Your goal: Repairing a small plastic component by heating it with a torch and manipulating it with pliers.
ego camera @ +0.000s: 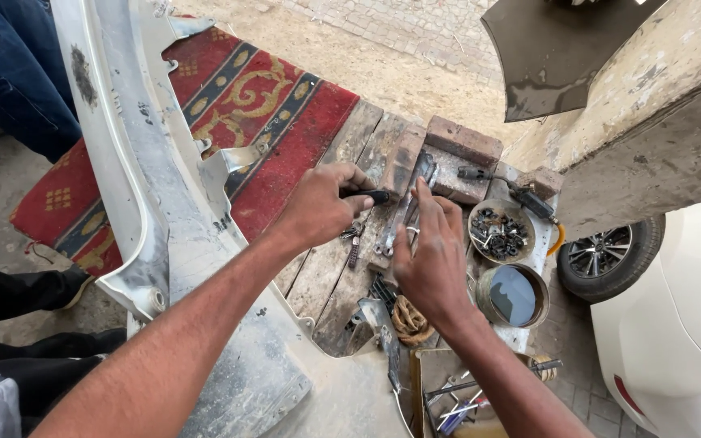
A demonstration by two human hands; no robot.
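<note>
My left hand is closed around a black tool handle above worn wooden planks. My right hand rests beside it, fingers touching a long metal wrench that lies on the planks. Small keys or bits lie under my left hand. A white car bumper stretches across the left, under my left forearm.
A red patterned rug lies beneath the bumper. Bricks edge the planks. A bowl of dark bolts, a tin of dark liquid, a rope coil and loose tools sit right. A white car with a wheel is at far right. Another person's legs stand at left.
</note>
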